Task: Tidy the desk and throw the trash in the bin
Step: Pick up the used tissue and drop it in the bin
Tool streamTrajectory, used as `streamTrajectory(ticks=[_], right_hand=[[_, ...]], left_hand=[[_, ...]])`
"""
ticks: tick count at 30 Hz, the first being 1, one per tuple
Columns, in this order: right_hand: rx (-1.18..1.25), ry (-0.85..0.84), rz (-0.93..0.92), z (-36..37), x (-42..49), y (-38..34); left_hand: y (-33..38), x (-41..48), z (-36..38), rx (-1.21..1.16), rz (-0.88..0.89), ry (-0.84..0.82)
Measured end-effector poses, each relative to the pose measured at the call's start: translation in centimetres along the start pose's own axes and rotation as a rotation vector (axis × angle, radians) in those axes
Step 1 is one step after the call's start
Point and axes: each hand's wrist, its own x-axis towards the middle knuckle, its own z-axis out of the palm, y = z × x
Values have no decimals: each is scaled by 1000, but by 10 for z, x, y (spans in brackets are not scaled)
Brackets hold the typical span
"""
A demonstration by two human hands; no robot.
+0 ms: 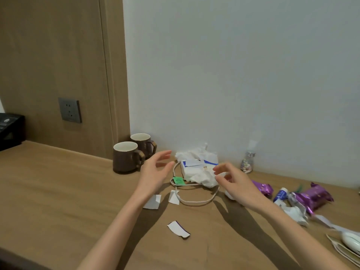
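Note:
A heap of crumpled white tissue and torn blue-and-white paper (198, 168) lies against the wall on the wooden desk (58, 188). A white cable (194, 201) with a green tag (178, 180) loops around its front. My left hand (153, 172) hovers open just left of the heap, and my right hand (235, 184) hovers open just right of it. Neither hand holds anything. Three torn paper scraps (178, 229) lie on the desk in front of the cable.
Two brown mugs (127, 156) stand at the back left, close to my left hand. Purple snack wrappers (313, 195), a small tube (280, 194) and crumpled foil lie at the right, a small glass bottle (247, 162) by the wall. A white device (350, 241) sits far right, a black box (10, 129) far left.

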Motion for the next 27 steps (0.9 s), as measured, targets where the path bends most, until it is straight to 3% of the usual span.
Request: streamTrajectory(ticks=[7,11,15,21,27], right_hand=[[-384,11,-51,-28,-7,40],[-622,-79,17,-39,-14,56],[-614,-132,49,-37,-19,67],[-572,-145,68,-31,-22,73],[-638,-115,78,-32,-23,75]], left_hand=[[-21,5,54,132,-53,-131],[-25,7,79,339,47,-204],[-23,9,98,530,184,-308],[-24,11,108,626,238,-204],[-28,12,99,371,200,-189]])
